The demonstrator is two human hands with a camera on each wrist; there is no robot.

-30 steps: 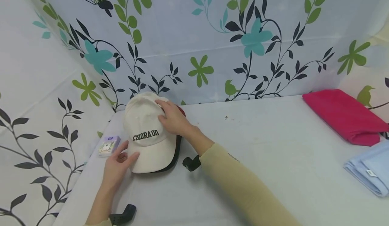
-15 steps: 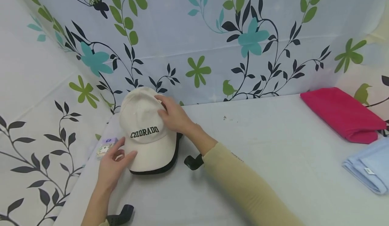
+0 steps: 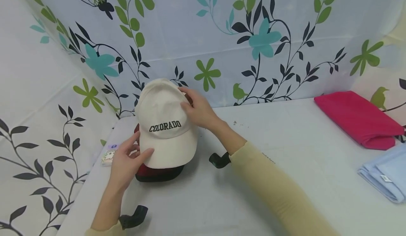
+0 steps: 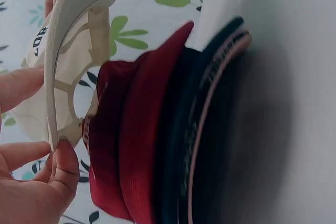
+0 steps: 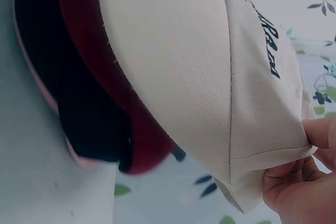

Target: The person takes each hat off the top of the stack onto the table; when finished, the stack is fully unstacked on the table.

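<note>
Left hand pinches the brim, right hand the crown of a cream COLORADO baseball cap between them, apparently for even support above the red cap and dark cap below.

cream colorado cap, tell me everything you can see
The cream cap looks like woven fabric, with dark COLORADO lettering on the crown, a curved brim and a rounded rear opening. It is held tilted, brim toward the person, above stacked caps; contact with them is unclear. The left hand's grip pinches the brim's edge, the right hand's grip the crown's side.
</note>
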